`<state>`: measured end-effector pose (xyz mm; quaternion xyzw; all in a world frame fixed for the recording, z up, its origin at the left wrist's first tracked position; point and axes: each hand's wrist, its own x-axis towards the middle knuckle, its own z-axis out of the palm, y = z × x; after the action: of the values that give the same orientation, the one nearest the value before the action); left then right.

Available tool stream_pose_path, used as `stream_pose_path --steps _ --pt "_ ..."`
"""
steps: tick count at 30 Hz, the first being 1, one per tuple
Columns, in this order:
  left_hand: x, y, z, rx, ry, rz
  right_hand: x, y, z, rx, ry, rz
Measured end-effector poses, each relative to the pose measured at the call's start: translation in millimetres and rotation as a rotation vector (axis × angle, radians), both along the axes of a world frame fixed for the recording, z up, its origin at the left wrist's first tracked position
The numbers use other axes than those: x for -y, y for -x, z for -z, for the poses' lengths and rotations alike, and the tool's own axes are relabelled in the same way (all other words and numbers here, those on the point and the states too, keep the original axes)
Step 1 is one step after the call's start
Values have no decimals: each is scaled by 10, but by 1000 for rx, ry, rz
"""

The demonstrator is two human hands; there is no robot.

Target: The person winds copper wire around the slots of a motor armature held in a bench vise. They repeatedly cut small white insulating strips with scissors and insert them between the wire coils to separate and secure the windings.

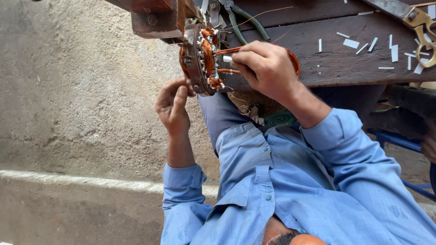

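A round metal motor stator [198, 59] wound with copper wire coils [208, 53] stands on edge at the rim of a dark wooden bench [345, 63]. My left hand [172, 106] reaches up from below, and its fingertips pinch the stator's lower rim. Over the stator's face my right hand [263, 68] is closed, with thumb and fingers pinching a small white insulation strip [227, 58] against the windings. A loop of copper wire [294, 61] curves around behind that hand. Both my sleeves are light blue.
Several white paper strips [350, 43] lie scattered on the bench, beside brass-handled scissors [420, 27] at the top right. Green-handled pliers [247, 20] rest behind the stator. A rusty metal block [156, 18] sits at the bench corner. Concrete floor [77, 100] fills the left; a blue frame [399, 140] stands right.
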<state>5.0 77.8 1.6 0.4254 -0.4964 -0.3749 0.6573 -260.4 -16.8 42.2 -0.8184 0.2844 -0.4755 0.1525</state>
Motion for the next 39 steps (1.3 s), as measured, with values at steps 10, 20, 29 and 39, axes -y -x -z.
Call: stream_pose_path --steps 10,20,29,39 --pt "452 97 -233 5 -208 136 155 -192 24 -151 3 37" --pt "592 174 -215 74 -166 118 200 -218 -111 -322 13 41" --pt "608 170 -204 42 -184 142 326 -312 -93 -280 -44 -23" --pt "652 79 -133 -19 -256 167 153 -179 117 -24 -61 9"
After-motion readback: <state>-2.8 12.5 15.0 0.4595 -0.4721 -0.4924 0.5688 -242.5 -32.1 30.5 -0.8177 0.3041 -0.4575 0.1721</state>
